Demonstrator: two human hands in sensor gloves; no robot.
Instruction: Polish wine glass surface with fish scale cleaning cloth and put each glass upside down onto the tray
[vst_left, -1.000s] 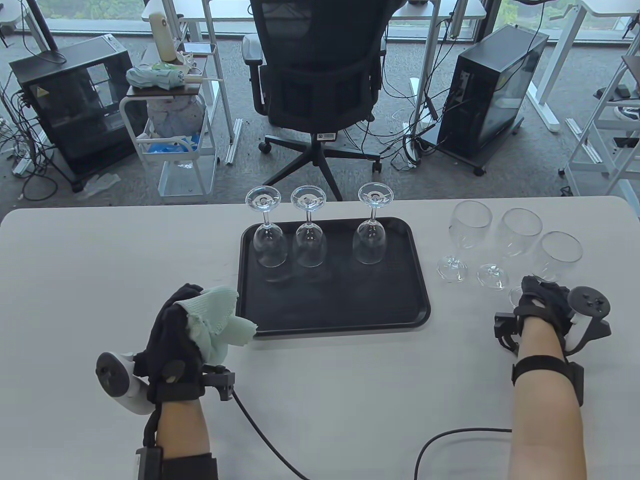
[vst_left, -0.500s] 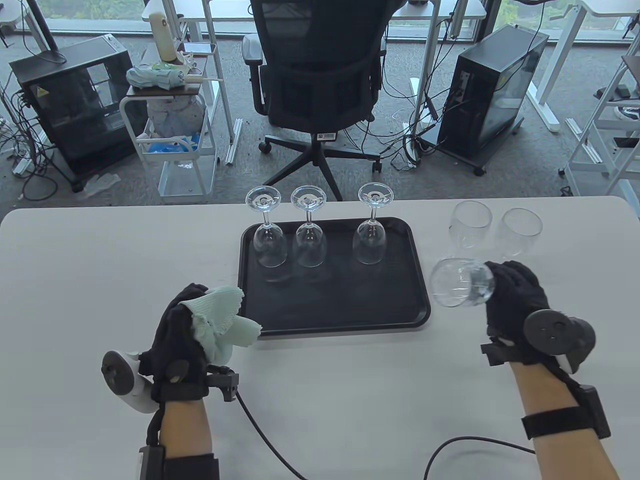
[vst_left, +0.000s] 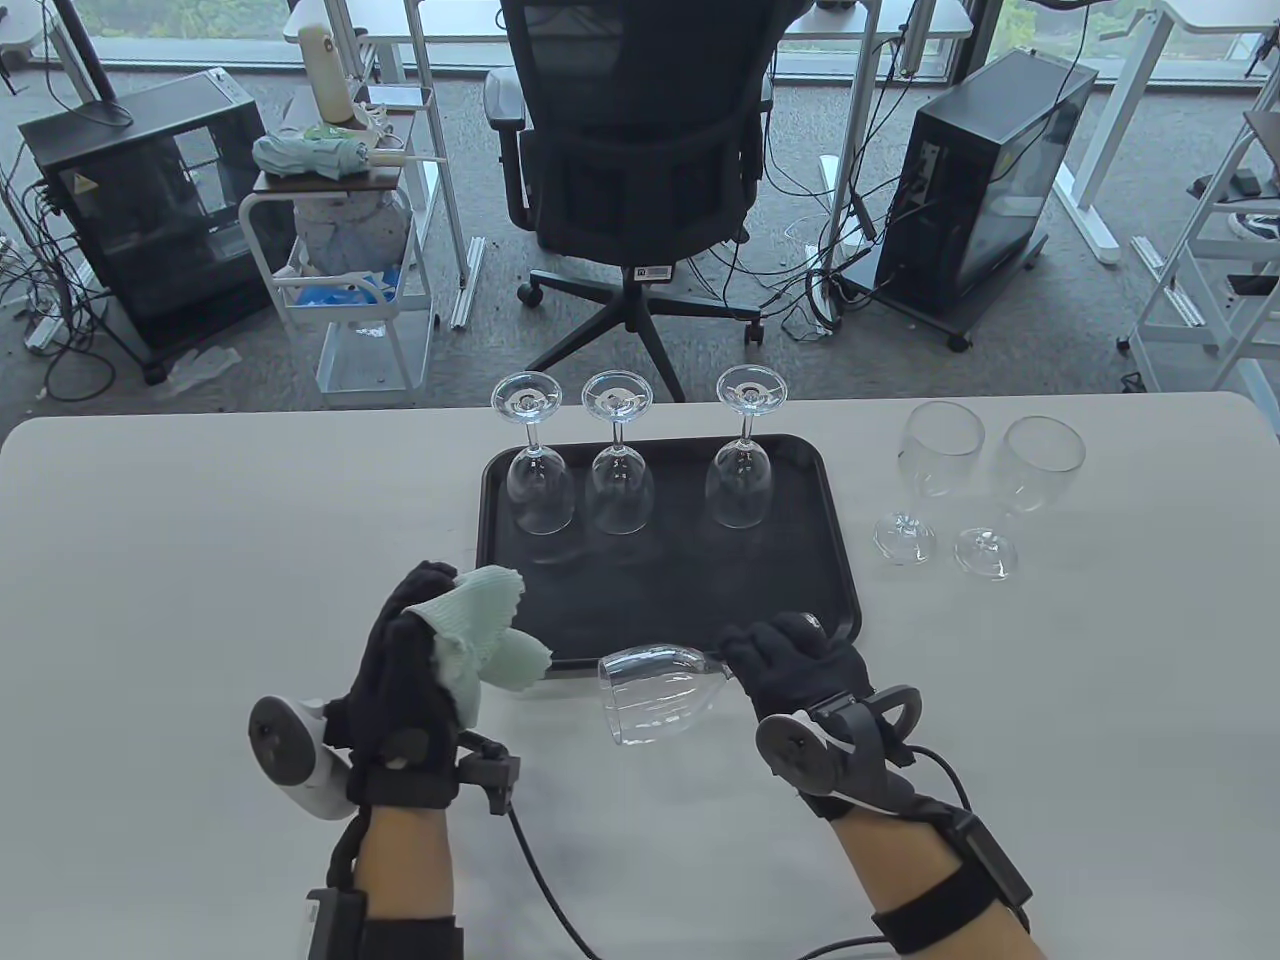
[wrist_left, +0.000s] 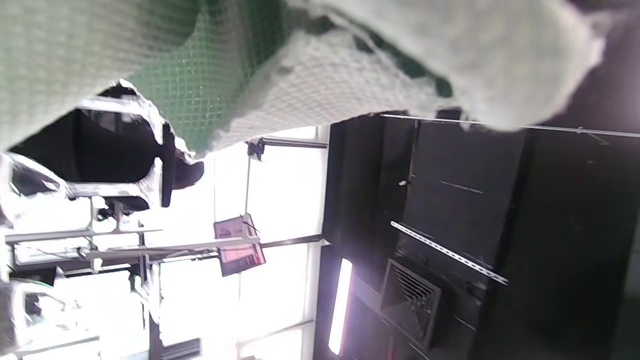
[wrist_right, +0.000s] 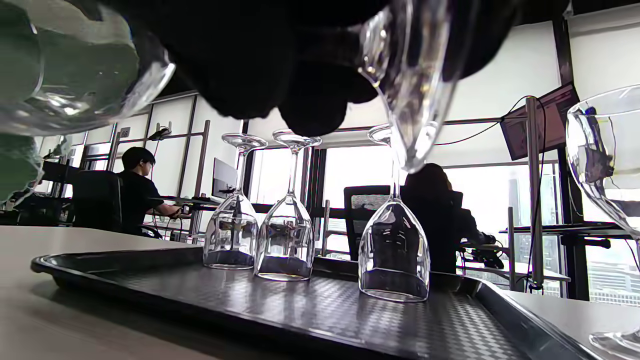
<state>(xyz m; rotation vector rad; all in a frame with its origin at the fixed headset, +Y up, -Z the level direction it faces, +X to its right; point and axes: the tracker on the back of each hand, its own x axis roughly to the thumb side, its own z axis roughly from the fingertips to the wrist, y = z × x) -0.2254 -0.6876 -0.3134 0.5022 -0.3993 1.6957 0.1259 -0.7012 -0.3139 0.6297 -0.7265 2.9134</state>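
My right hand (vst_left: 790, 665) grips a wine glass (vst_left: 655, 695) by its stem, bowl lying sideways with the mouth toward my left hand, just in front of the tray's near edge. My left hand (vst_left: 420, 650) holds the pale green cleaning cloth (vst_left: 485, 630) bunched in its fingers, a short gap left of the glass. The cloth (wrist_left: 280, 65) fills the top of the left wrist view. The black tray (vst_left: 700, 610) carries three glasses upside down along its far side (vst_left: 540, 485) (vst_left: 618, 485) (vst_left: 740, 480). In the right wrist view the held glass's bowl (wrist_right: 70, 75) and foot (wrist_right: 415, 75) hang near the lens.
Two upright wine glasses (vst_left: 935, 460) (vst_left: 1035, 470) stand on the white table (vst_left: 200, 520) right of the tray. Cables (vst_left: 540, 880) trail from both wrists across the near table. An office chair (vst_left: 640, 170) and computer towers stand beyond the far edge.
My right hand picked the nearest upright glass from the right-side group, tipped it sideways and carried it left to the front of the tray. My left hand with the cloth moved right toward it.
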